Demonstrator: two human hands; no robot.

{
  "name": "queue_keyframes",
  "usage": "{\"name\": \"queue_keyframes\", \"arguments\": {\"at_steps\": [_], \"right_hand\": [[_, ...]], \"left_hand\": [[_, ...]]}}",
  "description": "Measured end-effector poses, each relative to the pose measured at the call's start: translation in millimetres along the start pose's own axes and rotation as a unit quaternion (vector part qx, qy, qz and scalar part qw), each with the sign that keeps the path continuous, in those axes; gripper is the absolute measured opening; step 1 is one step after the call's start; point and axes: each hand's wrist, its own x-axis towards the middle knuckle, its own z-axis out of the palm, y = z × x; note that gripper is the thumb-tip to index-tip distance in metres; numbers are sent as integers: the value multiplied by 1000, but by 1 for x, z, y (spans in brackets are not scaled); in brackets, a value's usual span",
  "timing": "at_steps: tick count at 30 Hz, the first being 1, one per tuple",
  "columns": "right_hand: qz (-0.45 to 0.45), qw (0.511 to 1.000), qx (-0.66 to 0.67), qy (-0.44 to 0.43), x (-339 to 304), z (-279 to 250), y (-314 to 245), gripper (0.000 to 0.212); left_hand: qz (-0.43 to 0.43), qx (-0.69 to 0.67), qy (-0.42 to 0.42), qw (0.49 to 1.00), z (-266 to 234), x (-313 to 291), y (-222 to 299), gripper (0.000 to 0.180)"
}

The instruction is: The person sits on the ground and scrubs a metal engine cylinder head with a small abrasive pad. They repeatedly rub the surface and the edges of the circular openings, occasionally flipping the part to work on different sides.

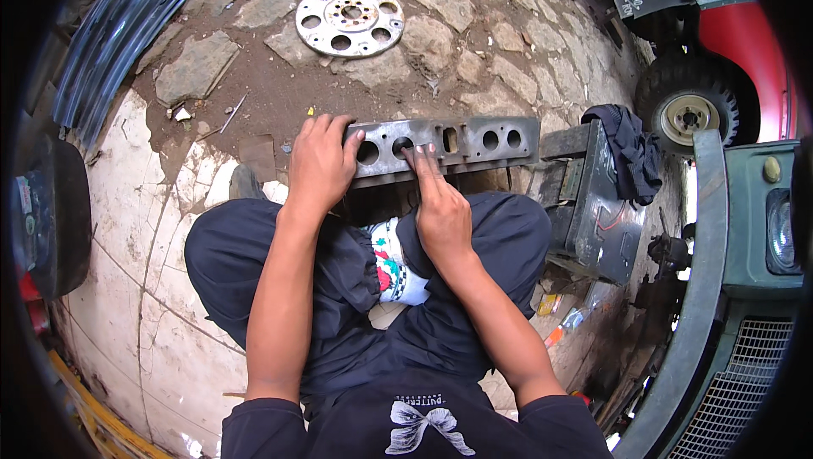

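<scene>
A long grey metal engine part (474,139) with a flat face and several round ports lies crosswise before my knees. My left hand (325,154) is closed around its left end, thumb on the face beside the first port. My right hand (442,205) touches the face from the near side. Its first two fingers are stretched out, tips at the edge of the second port; the other fingers are bent under. I cannot see anything held in it. Dark trousers (500,239) cover my bent legs below the part.
A round metal plate with holes (351,17) lies on the stone paving beyond. Dark plastic strips (140,27) are at far left. To the right stand a black box (597,230) with a dark cloth (622,150) on it, a green vehicle front (754,290), and a red vehicle (745,35).
</scene>
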Motion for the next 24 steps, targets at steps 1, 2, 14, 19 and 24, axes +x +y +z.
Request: {"name": "queue_keyframes", "arguments": {"at_steps": [1,2,14,19,24], "right_hand": [[9,1000,6,-19,-10,-1,-2,70],[14,999,14,-35,-17,-5,-6,70],[2,993,120,-17,6,-13,3,66],[33,987,152,-31,-14,-9,5,67],[46,987,151,-31,-8,-10,-1,66]], "left_hand": [[-4,-2,-9,1000,2,-4,1,30],[-7,0,-12,1000,2,-4,1,30],[4,-6,-16,1000,-3,3,-1,32],[-7,-4,-21,1000,0,0,0,30],[-7,-6,-29,1000,-2,0,0,29]]}}
